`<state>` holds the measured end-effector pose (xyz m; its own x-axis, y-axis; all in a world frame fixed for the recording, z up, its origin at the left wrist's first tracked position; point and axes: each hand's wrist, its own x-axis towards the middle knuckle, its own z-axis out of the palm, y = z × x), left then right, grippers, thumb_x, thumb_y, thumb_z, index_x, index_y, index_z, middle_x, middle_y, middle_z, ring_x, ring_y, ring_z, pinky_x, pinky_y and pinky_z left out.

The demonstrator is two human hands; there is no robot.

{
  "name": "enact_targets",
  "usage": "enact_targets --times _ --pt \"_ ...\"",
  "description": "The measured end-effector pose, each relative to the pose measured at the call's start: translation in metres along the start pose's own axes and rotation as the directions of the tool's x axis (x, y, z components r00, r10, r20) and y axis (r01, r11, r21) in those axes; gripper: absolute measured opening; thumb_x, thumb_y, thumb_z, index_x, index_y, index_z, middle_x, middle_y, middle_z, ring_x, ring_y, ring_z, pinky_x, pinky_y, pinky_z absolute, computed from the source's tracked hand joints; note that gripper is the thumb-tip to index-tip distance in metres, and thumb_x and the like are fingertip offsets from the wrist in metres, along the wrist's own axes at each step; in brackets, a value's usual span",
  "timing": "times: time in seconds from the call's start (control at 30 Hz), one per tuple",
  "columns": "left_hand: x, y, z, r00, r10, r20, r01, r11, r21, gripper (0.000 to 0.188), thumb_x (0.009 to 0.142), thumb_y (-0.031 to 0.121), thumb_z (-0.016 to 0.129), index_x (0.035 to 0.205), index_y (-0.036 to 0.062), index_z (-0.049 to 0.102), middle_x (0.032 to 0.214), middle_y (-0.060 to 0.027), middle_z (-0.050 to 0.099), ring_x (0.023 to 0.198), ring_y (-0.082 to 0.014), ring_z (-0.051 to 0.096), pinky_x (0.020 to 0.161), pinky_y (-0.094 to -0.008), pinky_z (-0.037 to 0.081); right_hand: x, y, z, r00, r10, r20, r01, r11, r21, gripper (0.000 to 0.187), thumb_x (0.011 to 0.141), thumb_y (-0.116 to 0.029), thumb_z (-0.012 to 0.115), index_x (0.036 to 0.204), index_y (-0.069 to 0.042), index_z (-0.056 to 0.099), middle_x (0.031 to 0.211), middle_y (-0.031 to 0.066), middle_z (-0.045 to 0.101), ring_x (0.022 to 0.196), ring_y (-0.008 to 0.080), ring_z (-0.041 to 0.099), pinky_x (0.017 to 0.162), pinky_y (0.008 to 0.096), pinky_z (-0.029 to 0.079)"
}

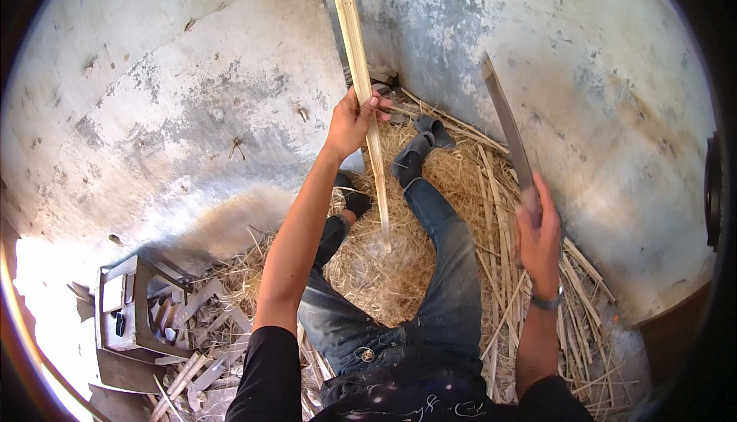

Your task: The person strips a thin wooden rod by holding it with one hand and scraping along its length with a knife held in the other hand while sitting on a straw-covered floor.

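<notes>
My left hand (355,121) is closed round a long pale strip of split wood or bamboo (349,31), gripping it near its middle. The strip stands on a slant, its wide end up toward the wall corner and its narrow end down between my legs. Out to the right, my right hand (541,234) is wrapped round the lower end of a long dark machete (507,111). Its blade points up and slightly left, well apart from the strip, and its tip is a little blurred. The machete's handle is mostly hidden in my fingers.
Straw-like shavings (384,276) cover the floor between my legs. Many long thin strips (499,245) lie along the right wall (599,77). At the lower left stands a small wooden box frame (127,307), with wood scraps (203,361) beside it. The left wall (192,100) is close.
</notes>
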<state>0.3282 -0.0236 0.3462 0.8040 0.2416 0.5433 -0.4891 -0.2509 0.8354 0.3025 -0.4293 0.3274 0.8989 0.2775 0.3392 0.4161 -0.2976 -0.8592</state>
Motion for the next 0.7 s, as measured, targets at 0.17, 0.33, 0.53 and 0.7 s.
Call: enact_targets --times 0.17,0.33,0.53,0.7 --pt "-0.009 0.005 0.011 1.0 -0.007 -0.004 0.007 1.0 -0.028 0.016 0.108 0.012 0.05 0.119 0.0013 0.051 0.107 -0.0122 0.071 0.087 -0.0154 0.07 0.08 -0.031 0.059 0.033 -0.118 0.02 0.856 -0.515 -0.043 0.517 0.855 0.034 0.051 0.098 -0.008 0.057 0.149 -0.006 0.049 0.131 0.0236 0.065 0.104 0.0304 0.071 0.086 0.0386 0.054" --pt "-0.014 0.005 0.022 0.999 0.017 -0.039 -0.018 1.0 -0.008 0.015 0.107 0.012 0.052 0.117 0.0013 0.052 0.103 -0.0104 0.071 0.083 -0.0145 0.07 0.076 -0.0305 0.058 0.035 -0.181 0.037 0.749 -0.662 -0.01 0.66 0.748 -0.069 0.051 0.099 -0.004 0.058 0.149 -0.01 0.05 0.104 0.021 0.071 0.085 0.0155 0.068 0.075 0.0282 0.052" --pt "-0.026 0.039 0.048 0.992 0.112 -0.059 -0.093 0.96 0.264 0.014 0.107 0.013 0.053 0.116 0.0018 0.053 0.102 -0.0097 0.072 0.082 -0.0146 0.07 0.075 -0.0303 0.058 0.036 -0.185 0.053 0.767 -0.642 0.004 0.642 0.767 -0.009 0.053 0.099 -0.005 0.058 0.151 -0.011 0.048 0.118 0.0309 0.067 0.108 0.0419 0.069 0.087 0.0409 0.056" --pt "-0.027 0.044 0.049 0.993 0.097 -0.059 -0.073 0.944 0.321 0.015 0.107 0.014 0.052 0.115 0.0025 0.054 0.102 -0.0085 0.073 0.083 -0.0143 0.071 0.074 -0.0305 0.058 0.039 -0.184 0.058 0.756 -0.653 -0.034 0.651 0.757 -0.059 0.054 0.099 -0.004 0.058 0.151 -0.011 0.047 0.119 0.0318 0.067 0.11 0.0417 0.069 0.087 0.0411 0.057"
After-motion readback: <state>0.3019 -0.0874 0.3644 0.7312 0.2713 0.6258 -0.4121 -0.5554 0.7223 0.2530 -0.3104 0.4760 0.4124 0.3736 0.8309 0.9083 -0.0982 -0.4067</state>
